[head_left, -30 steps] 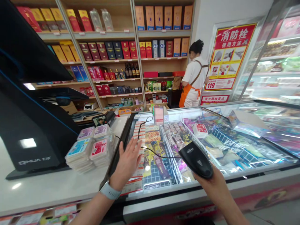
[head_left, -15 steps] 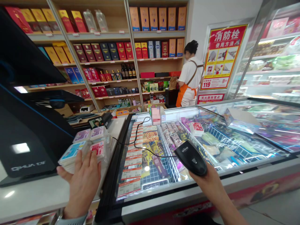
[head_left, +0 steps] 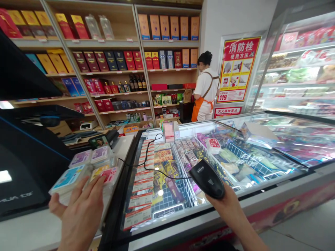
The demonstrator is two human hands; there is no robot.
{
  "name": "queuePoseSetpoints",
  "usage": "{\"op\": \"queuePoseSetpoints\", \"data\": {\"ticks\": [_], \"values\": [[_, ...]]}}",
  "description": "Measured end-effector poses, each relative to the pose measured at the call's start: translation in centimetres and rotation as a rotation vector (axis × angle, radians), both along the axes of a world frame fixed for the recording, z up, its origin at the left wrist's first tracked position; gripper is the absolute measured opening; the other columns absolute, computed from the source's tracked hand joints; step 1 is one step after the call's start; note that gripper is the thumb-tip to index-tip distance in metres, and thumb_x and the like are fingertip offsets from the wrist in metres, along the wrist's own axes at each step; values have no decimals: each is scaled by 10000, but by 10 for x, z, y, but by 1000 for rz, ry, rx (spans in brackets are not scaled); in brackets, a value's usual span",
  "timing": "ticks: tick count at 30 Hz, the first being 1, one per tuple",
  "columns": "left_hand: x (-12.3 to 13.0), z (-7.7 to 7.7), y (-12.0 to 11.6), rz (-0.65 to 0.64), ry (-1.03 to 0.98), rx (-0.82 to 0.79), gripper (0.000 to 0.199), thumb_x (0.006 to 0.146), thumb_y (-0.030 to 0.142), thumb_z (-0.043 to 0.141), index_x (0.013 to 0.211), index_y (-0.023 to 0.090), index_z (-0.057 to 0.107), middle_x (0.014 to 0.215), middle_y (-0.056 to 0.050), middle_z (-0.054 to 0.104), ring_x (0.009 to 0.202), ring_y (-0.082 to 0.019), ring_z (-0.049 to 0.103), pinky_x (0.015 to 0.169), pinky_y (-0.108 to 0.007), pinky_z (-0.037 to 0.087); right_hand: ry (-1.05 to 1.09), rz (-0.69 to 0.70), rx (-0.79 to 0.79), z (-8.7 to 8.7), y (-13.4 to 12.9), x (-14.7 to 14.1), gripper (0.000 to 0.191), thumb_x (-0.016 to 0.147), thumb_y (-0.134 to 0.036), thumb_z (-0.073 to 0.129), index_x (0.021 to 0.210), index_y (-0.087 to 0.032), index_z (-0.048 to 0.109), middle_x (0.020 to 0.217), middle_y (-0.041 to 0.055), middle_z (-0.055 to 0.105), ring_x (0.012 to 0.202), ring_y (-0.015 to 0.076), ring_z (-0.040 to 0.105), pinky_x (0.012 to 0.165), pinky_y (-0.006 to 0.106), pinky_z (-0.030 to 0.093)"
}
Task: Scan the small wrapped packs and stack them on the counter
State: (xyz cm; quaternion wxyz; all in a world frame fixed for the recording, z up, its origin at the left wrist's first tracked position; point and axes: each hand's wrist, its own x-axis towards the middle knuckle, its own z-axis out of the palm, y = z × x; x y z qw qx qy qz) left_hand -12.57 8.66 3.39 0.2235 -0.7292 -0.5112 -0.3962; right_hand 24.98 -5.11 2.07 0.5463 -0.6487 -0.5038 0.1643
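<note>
My right hand [head_left: 228, 205] grips a black barcode scanner [head_left: 209, 179], held above the glass-topped chest freezer [head_left: 183, 218]. A thin black cable [head_left: 167, 176] runs from the scanner to the left. My left hand [head_left: 82, 212] lies over stacked clear plastic packs on the counter, fingers stretched out. Its fingertips touch a pack with a red label [head_left: 110, 174], beside a yellow label [head_left: 96, 172]. Left of these is a blue-labelled pack [head_left: 68, 177]. Two purple-labelled packs, one on the left [head_left: 80, 158] and one on the right [head_left: 101, 153], sit behind.
A black checkout terminal [head_left: 18, 167] stands at the left on the white counter [head_left: 31, 228]. Another red-labelled pack [head_left: 213, 144] rests on the freezer glass. Beyond, a person in an orange apron [head_left: 206, 87] stands near shelves of boxes [head_left: 110, 42].
The view has shifted, so most things appear further left. At the left hand's fingertips, a yellow label now shows beside the red one. The right hand still holds the scanner over the freezer.
</note>
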Motion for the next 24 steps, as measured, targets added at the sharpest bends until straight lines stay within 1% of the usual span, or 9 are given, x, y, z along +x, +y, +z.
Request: {"op": "queuePoseSetpoints", "data": {"ticks": [3,5,8,11,14,16,18,20,24], "values": [[16,7,-7,-19,107,51,363,898,225,426,1217,187,595,1163,-135,666,1167,-320,569,1062,-579,291,20,-24,17,2,0,-3,246,645,-307,613,847,-182,676,695,0,689,689,214,648,620,275,508],[27,9,-6,-133,48,14,360,902,243,431,1218,176,588,1158,-130,654,1109,-287,592,1009,-481,403,45,-58,28,5,-1,-7,233,648,-319,604,824,-184,678,684,2,688,688,215,647,626,277,511],[51,7,0,-324,-187,-210,371,904,293,444,1241,190,558,1176,-110,628,1034,-251,614,931,-418,479,55,-91,44,8,-1,-10,234,650,-333,602,814,-185,680,693,2,693,701,219,648,643,283,519],[82,3,8,-487,-627,-556,423,878,363,509,1271,208,508,1164,-92,622,824,-191,644,760,-358,542,29,-78,36,7,1,-6,234,637,-314,609,817,-184,682,701,-1,698,691,217,649,637,281,525],[116,-2,20,-735,-1155,-874,464,836,359,587,1269,236,472,1070,-58,642,740,-149,629,590,-266,529,8,-57,24,3,1,1,256,627,-320,630,834,-179,686,720,7,711,695,222,659,634,283,534],[136,-5,29,-831,-1442,-1044,443,781,234,658,1198,234,510,944,-26,657,665,-105,607,583,-224,508,6,-55,6,-1,1,5,280,635,-346,647,853,-175,688,744,14,721,708,228,665,647,293,542],[153,-6,38,-866,-1657,-1198,325,754,155,678,1056,184,563,822,-21,651,608,-92,586,533,-196,469,13,-55,-9,-3,0,6,302,641,-368,660,870,-173,691,779,22,732,720,231,669,669,304,548],[168,-5,44,-896,-1771,-1342,187,779,203,687,927,139,592,744,-33,634,555,-88,554,487,-198,441,32,-76,4,-4,0,5,329,643,-382,663,893,-171,694,816,30,741,749,235,675,699,307,549],[193,-1,42,-1050,-1834,-1410,212,744,234,753,883,140,623,711,-12,622,558,-78,541,476,-184,412,61,-161,33,-7,0,1,346,646,-407,653,887,-165,700,792,38,738,753,239,672,675,295,544]]}}
